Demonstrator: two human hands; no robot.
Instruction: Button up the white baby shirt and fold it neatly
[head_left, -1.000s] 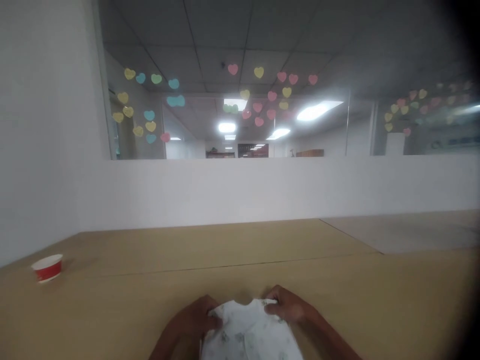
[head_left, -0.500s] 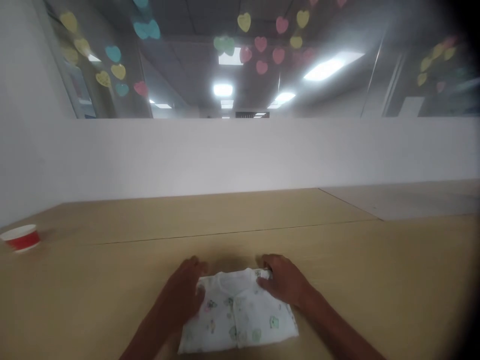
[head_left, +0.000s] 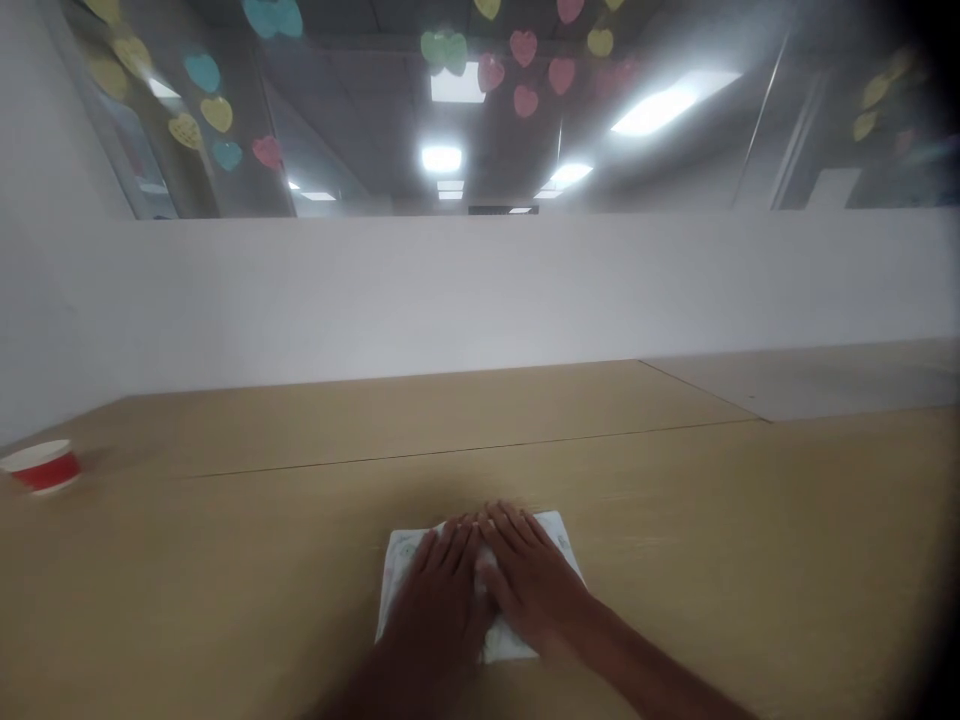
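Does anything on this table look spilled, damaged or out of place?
Nothing stands out. The white printed cloth lies on the table under the left hand and right hand, which hide much of it. The red-and-white bowl at far left stands upright, with no visible spill.

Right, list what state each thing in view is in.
White printed cloth garment: flat on the tan tabletop, partly covered.
Left hand: open, palm down on the garment.
Right hand: open, palm down on the garment.
Round red-and-white bowl: upright.
White ceiling lights: lit.
Pastel heart stickers: stuck up.
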